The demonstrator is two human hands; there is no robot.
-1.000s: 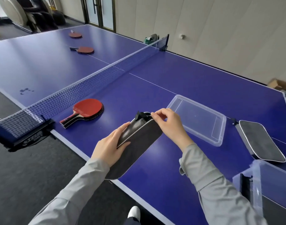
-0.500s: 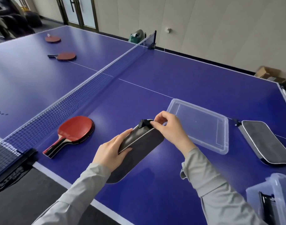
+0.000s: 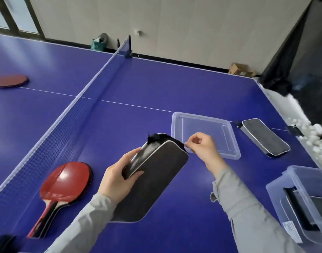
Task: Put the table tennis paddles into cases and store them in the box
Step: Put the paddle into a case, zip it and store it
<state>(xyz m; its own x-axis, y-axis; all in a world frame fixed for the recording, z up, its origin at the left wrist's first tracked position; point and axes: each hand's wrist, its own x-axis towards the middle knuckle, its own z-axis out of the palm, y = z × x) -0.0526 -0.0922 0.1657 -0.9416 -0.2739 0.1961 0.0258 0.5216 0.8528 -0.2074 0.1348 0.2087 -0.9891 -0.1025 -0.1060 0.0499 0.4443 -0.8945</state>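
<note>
- Table (image 3: 156, 84): blue.
- Box (image 3: 291, 185): clear, 4 o'clock, dark cases inside.
- Lid (image 3: 176, 125): 1 o'clock.
- Case (image 3: 156, 179): dark, centre, gripped by left hand (image 3: 118, 179).
- Paddles (image 3: 65, 183): red, 8 o'clock.
- Right hand (image 3: 202, 148): pinches the case's zipper.

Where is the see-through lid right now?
The clear lid lies flat on the blue table, right of the net, between the held case and another case.
</note>
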